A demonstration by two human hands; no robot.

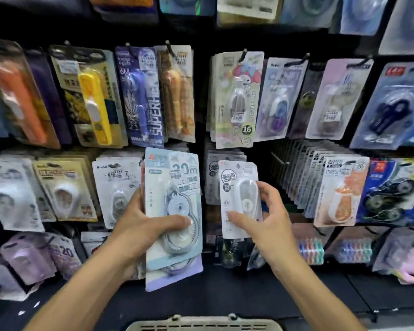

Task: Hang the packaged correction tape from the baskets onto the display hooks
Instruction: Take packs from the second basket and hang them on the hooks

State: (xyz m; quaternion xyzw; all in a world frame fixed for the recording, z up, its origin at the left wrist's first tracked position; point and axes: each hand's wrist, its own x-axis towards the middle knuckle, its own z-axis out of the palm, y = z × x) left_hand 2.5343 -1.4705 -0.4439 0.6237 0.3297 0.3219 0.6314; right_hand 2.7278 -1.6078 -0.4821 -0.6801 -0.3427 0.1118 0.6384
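Observation:
My left hand (141, 225) grips a stack of correction tape packs (172, 182); the front one is pale blue and marked 30m, with a lilac pack behind it. My right hand (270, 211) holds a single smaller white correction tape pack (237, 182) upright, thumb on its front. Both are held in front of the middle row of the black display wall. Just behind the white pack hang matching grey-white packs (215, 168) on a hook. A bare hook (279, 160) sticks out to the right of them.
A beige basket rim (203, 324) shows at the bottom centre. Hooks all over the wall carry other packs: yellow (93, 101) and purple ones above left, a cartoon pack (239, 99) above centre, an orange-tape row (339, 192) at right. Loose tape rolls (311, 250) lie on the lower shelf.

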